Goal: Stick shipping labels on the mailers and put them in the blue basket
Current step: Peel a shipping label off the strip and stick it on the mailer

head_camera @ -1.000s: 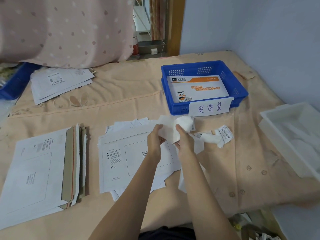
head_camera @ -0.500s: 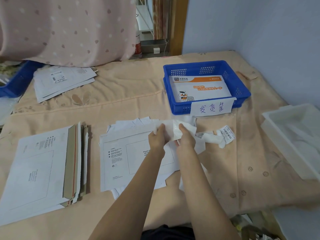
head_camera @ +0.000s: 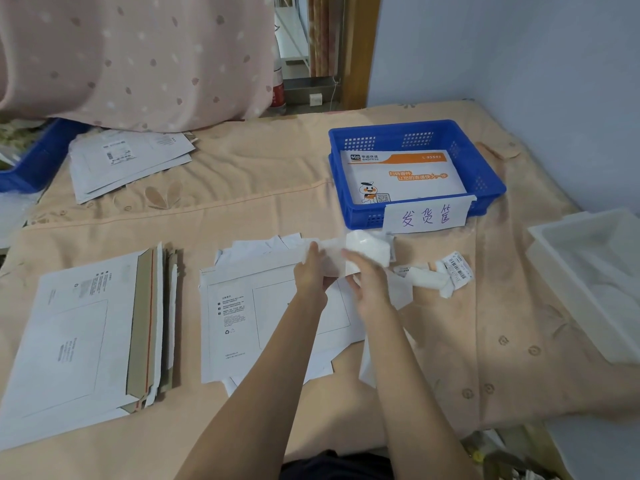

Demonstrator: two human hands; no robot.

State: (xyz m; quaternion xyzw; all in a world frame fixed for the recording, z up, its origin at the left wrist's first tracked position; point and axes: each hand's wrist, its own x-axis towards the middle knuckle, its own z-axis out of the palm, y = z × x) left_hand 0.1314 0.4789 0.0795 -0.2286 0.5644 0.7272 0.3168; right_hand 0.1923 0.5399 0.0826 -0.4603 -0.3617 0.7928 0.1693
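Observation:
My left hand (head_camera: 311, 273) and my right hand (head_camera: 369, 282) both pinch a white shipping label (head_camera: 360, 252), stretched between them above the far edge of a white mailer (head_camera: 263, 320) lying in the middle of the bed. The label is blurred and its right end curls upward. The blue basket (head_camera: 485, 181) stands just beyond, with a handwritten paper tag on its front and one orange-and-white mailer (head_camera: 401, 176) inside. A stack of white mailers (head_camera: 83, 337) lies at the left.
Crumpled label backing (head_camera: 438, 277) with a barcode lies right of my hands. A white tray (head_camera: 588, 278) sits at the right edge. More mailers (head_camera: 128, 161) and another blue bin (head_camera: 38, 157) are at the far left, under a pink curtain.
My hands have spread the label out from a bunched roll into a wider strip, and my right hand has shifted slightly right and lower.

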